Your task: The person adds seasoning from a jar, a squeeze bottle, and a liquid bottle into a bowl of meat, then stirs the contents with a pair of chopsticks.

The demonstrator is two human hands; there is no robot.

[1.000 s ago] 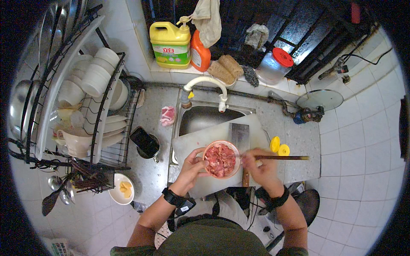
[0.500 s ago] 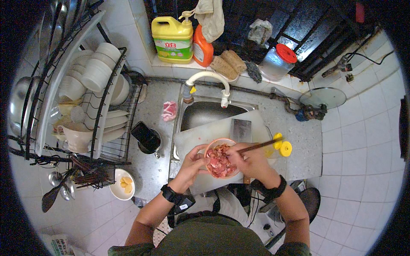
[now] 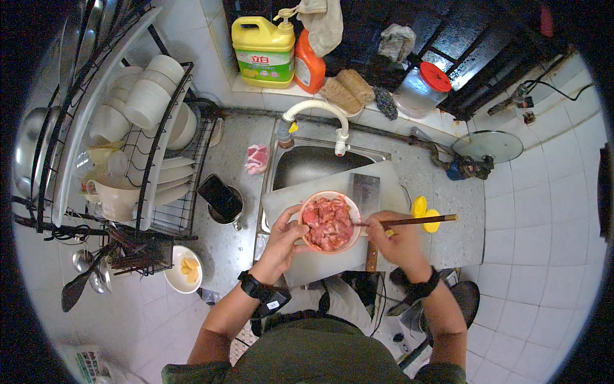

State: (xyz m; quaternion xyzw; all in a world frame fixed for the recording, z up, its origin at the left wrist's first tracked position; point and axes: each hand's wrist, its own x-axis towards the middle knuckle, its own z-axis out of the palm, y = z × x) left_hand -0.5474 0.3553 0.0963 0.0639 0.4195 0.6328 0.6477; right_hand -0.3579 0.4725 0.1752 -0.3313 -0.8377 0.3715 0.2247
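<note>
Left hand (image 3: 284, 243) grips a pinkish bowl (image 3: 355, 221) by its left side, thumb over the rim, fingers around the outside. Bowl full of chopped raw meat (image 3: 326, 219), located over the white cutting board (image 3: 326, 267); can't tell if bowl base touches board. Right hand (image 3: 398, 242) closed around dark wooden chopsticks (image 3: 425, 221), right of the bowl; tips reach the meat at the bowl's right side, back ends point right.

Cleaver (image 3: 364, 185) lies on the board, blade beyond and right of the bowl, wooden handle toward the person, middle part hidden. Board overlaps the near part of a steel sink (image 3: 313, 169), white faucet (image 3: 316, 106) above it. Two yellow caps (image 3: 432, 221) near the chopsticks' back ends.

Left on the counter: pink-and-white item (image 3: 257, 159), kind unclear, and a black phone (image 3: 219, 196) propped on a metal container (image 3: 235, 214). Farther left, white bowl (image 3: 171, 277) with yellow slices (image 3: 190, 269), just below the wire dish rack (image 3: 203, 150). Sill behind: yellow detergent jug (image 3: 262, 45), orange bottle (image 3: 309, 64), red-lidded jar (image 3: 419, 96).
</note>
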